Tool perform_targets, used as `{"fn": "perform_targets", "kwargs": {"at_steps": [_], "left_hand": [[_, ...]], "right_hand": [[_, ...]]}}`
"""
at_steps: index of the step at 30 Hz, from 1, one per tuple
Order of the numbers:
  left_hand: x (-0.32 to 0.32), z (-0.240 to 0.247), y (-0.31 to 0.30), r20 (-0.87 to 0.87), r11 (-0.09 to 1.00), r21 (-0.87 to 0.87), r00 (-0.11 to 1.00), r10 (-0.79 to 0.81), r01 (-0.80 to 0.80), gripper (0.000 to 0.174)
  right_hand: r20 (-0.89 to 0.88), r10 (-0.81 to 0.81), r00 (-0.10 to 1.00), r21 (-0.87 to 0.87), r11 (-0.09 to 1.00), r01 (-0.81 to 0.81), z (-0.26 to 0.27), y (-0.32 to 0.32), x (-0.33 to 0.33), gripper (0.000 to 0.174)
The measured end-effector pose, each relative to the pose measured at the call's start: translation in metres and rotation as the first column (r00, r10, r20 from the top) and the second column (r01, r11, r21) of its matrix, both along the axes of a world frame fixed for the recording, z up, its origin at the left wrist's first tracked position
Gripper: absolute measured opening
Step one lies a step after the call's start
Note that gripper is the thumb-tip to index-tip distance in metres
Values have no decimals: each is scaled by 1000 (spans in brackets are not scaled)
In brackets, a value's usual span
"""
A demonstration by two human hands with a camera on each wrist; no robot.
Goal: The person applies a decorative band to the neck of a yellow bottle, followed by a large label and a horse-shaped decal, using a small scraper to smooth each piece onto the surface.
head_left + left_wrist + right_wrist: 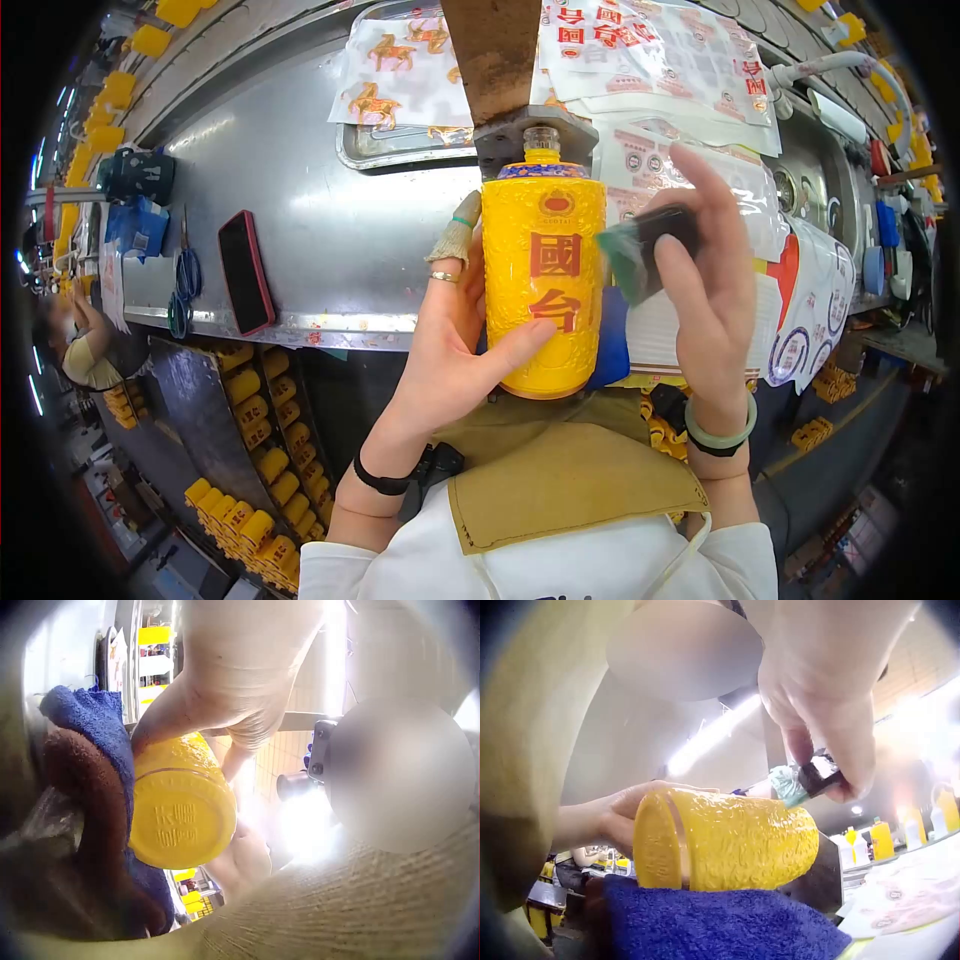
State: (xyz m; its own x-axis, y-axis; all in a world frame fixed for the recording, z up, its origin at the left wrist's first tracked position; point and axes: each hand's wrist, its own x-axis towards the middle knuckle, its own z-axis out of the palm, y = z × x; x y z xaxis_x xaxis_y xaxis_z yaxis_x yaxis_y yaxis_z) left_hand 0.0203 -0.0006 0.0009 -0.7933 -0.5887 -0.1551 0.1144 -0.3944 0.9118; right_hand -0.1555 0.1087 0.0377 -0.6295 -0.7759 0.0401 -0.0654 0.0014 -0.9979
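A yellow embossed bottle [545, 270] with red characters and a clear glass neck lies with its neck toward a metal bracket [540, 130]. My left hand [450, 320] grips its left side, thumb across the front. My right hand [715, 280] pinches a dark block wrapped in greenish plastic [650, 250] just right of the bottle. In the left wrist view the bottle's round base [184, 821] faces the camera. The right wrist view has the wrapped block [810, 780] close over the bottle's side [735, 840], above a blue towel [720, 922]; whether they touch, I cannot tell.
On the metal table [330, 230] are a red-edged phone [245, 272] and blue scissors [184, 275] at left. Decal sheets [660, 60] spread at the back and right, partly over a metal tray [400, 150]. Another person [90, 350] is at far left, and yellow bottles [240, 525] stand below.
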Motion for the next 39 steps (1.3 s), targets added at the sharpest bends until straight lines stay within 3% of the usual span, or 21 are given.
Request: {"fn": "perform_targets", "kwargs": {"at_steps": [1, 3, 4, 5, 7, 8, 10, 13, 14, 15, 19, 21, 22, 23, 25, 26, 28, 31, 32, 35, 39], "left_hand": [[1, 0, 0, -5, 1000, -5, 1000, -1, 1, 103], [5, -1, 1, -6, 999, -38, 1000, -19, 19, 100], [7, -1, 0, -8, 997, -71, 999, -40, 40, 98], [8, -2, 0, -6, 997, -71, 999, -38, 37, 98], [10, -2, 0, -100, 992, 125, 995, 4, 9, 88], [11, -5, -1, -123, 994, 105, 992, 5, 8, 78], [12, -5, -1, -122, 991, 133, 992, 19, -3, 75], [8, -2, 2, -72, 988, 154, 997, 40, -29, 71], [7, -1, 3, -24, 988, 146, 999, 49, -45, 70], [6, 1, 4, -24, 989, 146, 999, 43, -39, 70], [1, 5, 5, -22, 999, 38, 1000, 12, -11, 72], [0, 4, 6, -24, 1000, 27, 1000, 4, -3, 74], [-1, 4, 7, -16, 999, 35, 1000, 5, -5, 77], [-1, 5, 8, -7, 999, 41, 1000, 9, -9, 80], [-3, 8, 11, 20, 999, 45, 999, 25, -26, 81], [-3, 11, 13, 47, 998, 49, 998, 47, -49, 83], [-3, 14, 14, 85, 997, 60, 995, 48, -53, 83], [-4, 15, 15, 123, 996, 67, 991, 51, -60, 85], [-4, 14, 15, 124, 996, 63, 991, 56, -65, 85], [-4, 10, 16, 91, 997, 19, 993, 72, -74, 86], [-5, 9, 16, 102, 997, 1, 991, 82, -82, 87]], "right_hand": [[0, 2, 1000, 0, 1000, -2, 0, 1, 0, 55], [-458, 39, 888, -45, 997, -67, 3, 4, -1, 44], [-682, 130, 720, 32, 988, -149, 14, 4, -6, 35], [-838, 133, 529, 4, 971, -238, 11, 3, -9, 28], [-908, 256, 331, 123, 919, -374, 28, 5, -5, 23], [-908, 256, 331, 122, 919, -374, 24, 8, -1, 23], [-920, 233, 314, 34, 848, -528, 12, 15, 5, 20], [-878, 262, 400, -10, 827, -563, 17, 24, 7, 20], [-901, 152, 407, -80, 863, -499, 12, 21, 6, 20], [-901, 149, 408, -81, 866, -494, 10, 22, 4, 20], [-808, 301, 507, -13, 851, -525, 7, 34, 1, 25], [-482, 290, 827, -93, 922, -377, -6, 42, 4, 26], [-270, 191, 944, -37, 977, -208, -6, 45, 4, 28], [-121, 59, 991, -3, 998, -60, -11, 42, 4, 32], [281, 21, 960, 23, 999, -28, -11, 39, -3, 41], [285, 19, 958, 20, 999, -25, -14, 36, -4, 41], [319, 149, 936, 115, 974, -194, -24, 30, 0, 53], [305, 150, 940, 187, 959, -214, -34, 17, 13, 65], [290, 181, 940, 116, 968, -222, -39, 14, 15, 70], [452, 149, 879, 80, 975, -207, -38, 13, 14, 72], [354, 169, 920, 120, 967, -224, -37, 12, 12, 72]]}}
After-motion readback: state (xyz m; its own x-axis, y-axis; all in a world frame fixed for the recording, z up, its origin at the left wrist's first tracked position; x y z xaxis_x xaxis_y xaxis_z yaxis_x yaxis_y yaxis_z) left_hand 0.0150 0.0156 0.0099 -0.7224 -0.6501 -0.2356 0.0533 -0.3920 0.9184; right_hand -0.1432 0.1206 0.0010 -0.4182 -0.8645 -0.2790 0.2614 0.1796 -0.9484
